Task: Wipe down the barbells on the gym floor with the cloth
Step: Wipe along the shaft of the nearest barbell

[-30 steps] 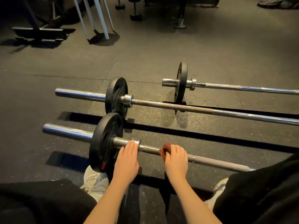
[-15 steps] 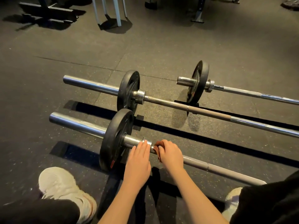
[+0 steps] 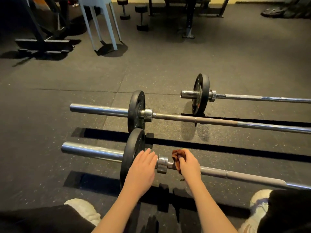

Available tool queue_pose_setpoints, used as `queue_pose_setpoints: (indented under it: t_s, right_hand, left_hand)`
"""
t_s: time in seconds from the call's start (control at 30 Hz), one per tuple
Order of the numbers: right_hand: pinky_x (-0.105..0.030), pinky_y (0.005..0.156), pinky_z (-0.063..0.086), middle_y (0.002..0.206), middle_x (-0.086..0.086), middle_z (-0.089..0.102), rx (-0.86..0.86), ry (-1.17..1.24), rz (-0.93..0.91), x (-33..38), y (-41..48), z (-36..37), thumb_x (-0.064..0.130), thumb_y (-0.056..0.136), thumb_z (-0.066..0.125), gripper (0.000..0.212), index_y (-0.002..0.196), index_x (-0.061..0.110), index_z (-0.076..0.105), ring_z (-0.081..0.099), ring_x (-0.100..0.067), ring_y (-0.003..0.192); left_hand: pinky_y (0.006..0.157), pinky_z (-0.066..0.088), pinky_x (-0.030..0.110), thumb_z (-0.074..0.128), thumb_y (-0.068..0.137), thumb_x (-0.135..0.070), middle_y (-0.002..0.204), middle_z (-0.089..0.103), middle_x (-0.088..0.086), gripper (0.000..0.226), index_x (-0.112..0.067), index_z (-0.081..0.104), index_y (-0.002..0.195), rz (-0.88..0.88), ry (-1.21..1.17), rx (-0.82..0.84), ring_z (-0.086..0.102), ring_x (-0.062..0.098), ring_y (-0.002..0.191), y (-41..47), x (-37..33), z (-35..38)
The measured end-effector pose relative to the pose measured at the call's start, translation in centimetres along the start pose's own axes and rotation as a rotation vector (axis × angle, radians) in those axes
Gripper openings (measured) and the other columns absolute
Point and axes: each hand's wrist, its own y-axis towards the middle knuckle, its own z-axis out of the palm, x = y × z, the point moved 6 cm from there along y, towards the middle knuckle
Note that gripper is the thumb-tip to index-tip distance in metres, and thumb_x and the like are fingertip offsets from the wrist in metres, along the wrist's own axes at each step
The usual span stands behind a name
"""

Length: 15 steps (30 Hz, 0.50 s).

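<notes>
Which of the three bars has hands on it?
The nearest barbell: the left hand rests on it and the right hand grips the cloth round it. The middle barbell and far barbell lie untouched.

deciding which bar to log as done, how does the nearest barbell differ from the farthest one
The nearest barbell has the left hand resting on it and the right hand gripping the cloth round its shaft; the farthest barbell is untouched. The nearest barbell's sleeve sticks out far past its plate; the farthest barbell's is a short stub. Both lie on the floor with one black plate showing.
</notes>
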Motion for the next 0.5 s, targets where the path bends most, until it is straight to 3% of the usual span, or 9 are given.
queue_pose_setpoints:
  t_s: [0.1,0.17,0.23,0.3,0.4,0.5]
  right_hand:
    - [-0.025,0.1,0.036,0.121,0.011,0.053,-0.077,0.117,-0.013,1.9,-2.0,0.8,0.013,0.099,0.048,0.036,0.134,0.022,0.053,0.049,-0.014,0.12]
    - [-0.026,0.105,0.036,0.123,0.012,0.053,-0.096,0.121,-0.137,3.8,-3.6,2.4,0.012,0.098,0.05,0.036,0.132,0.021,0.055,0.048,-0.014,0.122]
    - [-0.033,0.114,0.031,0.136,0.006,0.051,-0.053,-0.043,-0.21,4.3,-4.5,5.1,0.014,0.096,0.051,0.037,0.133,0.021,0.054,0.038,-0.016,0.134]
    - [-0.034,0.12,0.021,0.148,0.003,0.04,-0.046,-0.194,-0.177,3.7,-4.6,6.6,0.017,0.097,0.053,0.041,0.137,0.02,0.051,0.023,-0.018,0.143]
    - [-0.033,0.108,0.038,0.126,0.003,0.057,-0.048,-0.224,-0.18,4.9,-2.2,6.6,0.021,0.097,0.05,0.026,0.12,0.021,0.061,0.042,-0.018,0.126]
    - [-0.034,0.086,0.043,0.111,-0.003,0.065,0.113,-0.282,-0.03,5.4,2.1,6.8,0.028,0.097,0.044,0.025,0.113,0.021,0.062,0.054,-0.025,0.109]
  left_hand:
    - [0.112,0.034,0.042,0.074,0.075,-0.016,0.13,0.06,0.01,0.055,-0.005,0.06,0.126,-0.003,0.057,-0.063,0.051,0.028,0.127,0.2,2.3,-1.5]
    - [0.113,0.025,0.042,0.063,0.084,-0.019,0.136,0.055,0.012,0.051,-0.004,0.055,0.131,-0.06,0.056,-0.109,0.045,0.029,0.132,0.4,4.3,-2.0]
    - [0.115,0.018,0.04,0.044,0.091,-0.027,0.142,0.049,0.012,0.05,-0.005,0.049,0.136,-0.134,-0.017,-0.116,0.039,0.028,0.136,0.5,5.7,-2.1]
    - [0.115,0.018,0.039,0.036,0.092,-0.029,0.144,0.047,0.012,0.052,-0.004,0.048,0.137,-0.152,-0.112,-0.116,0.038,0.028,0.138,0.4,6.0,-1.8]
    - [0.116,0.018,0.04,0.037,0.093,-0.029,0.146,0.044,0.012,0.053,-0.004,0.047,0.138,-0.141,-0.189,-0.116,0.034,0.026,0.14,0.6,6.0,-1.5]
    - [0.116,0.019,0.04,0.039,0.092,-0.029,0.146,0.044,0.013,0.054,-0.002,0.047,0.138,-0.132,-0.217,-0.122,0.032,0.026,0.14,1.1,6.4,-1.5]
